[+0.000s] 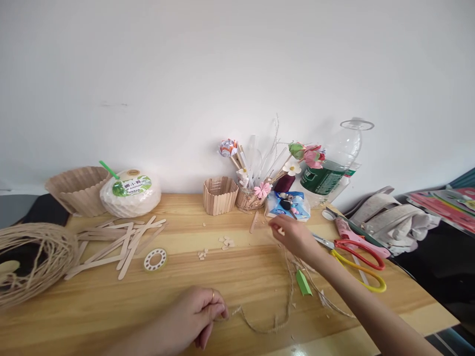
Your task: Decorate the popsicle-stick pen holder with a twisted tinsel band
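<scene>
Counts: one length of rough brown twine [285, 296] lying in a loop on the pale wooden bench [111, 301]; one big coil of the same brown twine [29, 262] at my far left; one pair of red-and-yellow-handled scissors [356, 257]; one pink glue gun [352, 235]; one white tape ring [155, 259]; one small green folded paper piece [303, 283]; a loose scatter of flat wooden craft sticks [115, 242], too overlapped to count.
Containers: a small square box built of craft sticks [220, 195], contents not visible; a round stick-walled pot [249, 198] holding paper flowers on stems and clear sticks; a fluted tan basket [77, 188] at the back left, with a white wrapped coconut with a green straw [129, 193] just beside it; one clear plastic bottle with a green label [334, 168], tilted near the wall.
Left grip: my left hand [196, 316] is curled closed, fingertips pinching the frayed near end of the twine at the bench's front edge.
Right grip: my right hand [293, 235] is stretched forward, fingers drawn together on the far end of the twine, near a blue-and-white packet [287, 205].
Twine position: it runs from my right hand down the bench, curving round to my left.
</scene>
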`<state>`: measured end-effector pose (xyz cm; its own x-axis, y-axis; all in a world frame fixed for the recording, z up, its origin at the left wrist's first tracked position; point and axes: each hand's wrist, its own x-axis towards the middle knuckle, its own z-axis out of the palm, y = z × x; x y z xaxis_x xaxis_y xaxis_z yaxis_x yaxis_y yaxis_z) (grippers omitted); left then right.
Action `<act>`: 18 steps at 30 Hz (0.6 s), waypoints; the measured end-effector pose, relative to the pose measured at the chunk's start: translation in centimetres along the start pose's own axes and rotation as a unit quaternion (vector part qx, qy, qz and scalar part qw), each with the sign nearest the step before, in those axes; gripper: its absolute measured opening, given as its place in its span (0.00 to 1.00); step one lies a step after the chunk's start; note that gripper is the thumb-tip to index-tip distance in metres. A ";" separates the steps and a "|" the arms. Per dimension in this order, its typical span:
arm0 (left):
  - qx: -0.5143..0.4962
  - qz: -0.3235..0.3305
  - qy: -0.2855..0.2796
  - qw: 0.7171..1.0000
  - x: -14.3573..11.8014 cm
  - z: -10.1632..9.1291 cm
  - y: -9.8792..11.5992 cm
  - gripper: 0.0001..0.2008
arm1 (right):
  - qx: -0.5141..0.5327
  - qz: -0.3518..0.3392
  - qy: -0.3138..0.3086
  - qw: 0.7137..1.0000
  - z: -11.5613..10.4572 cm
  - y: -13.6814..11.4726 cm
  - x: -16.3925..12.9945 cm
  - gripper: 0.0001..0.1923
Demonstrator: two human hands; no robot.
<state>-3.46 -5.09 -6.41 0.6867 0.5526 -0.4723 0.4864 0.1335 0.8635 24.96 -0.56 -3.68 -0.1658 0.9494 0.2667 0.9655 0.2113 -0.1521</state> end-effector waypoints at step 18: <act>-0.006 -0.019 -0.006 1.000 0.2 0.4 0.2 0.27 | 0.022 0.169 0.066 0.983 -1.8 8.0 3.9 0.13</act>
<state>-2.98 -5.23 -6.37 0.6739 0.5379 -0.5064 0.5060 0.1634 0.8469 32.43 4.41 -2.16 0.1938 0.9294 0.3140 0.9510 -0.0995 -0.2927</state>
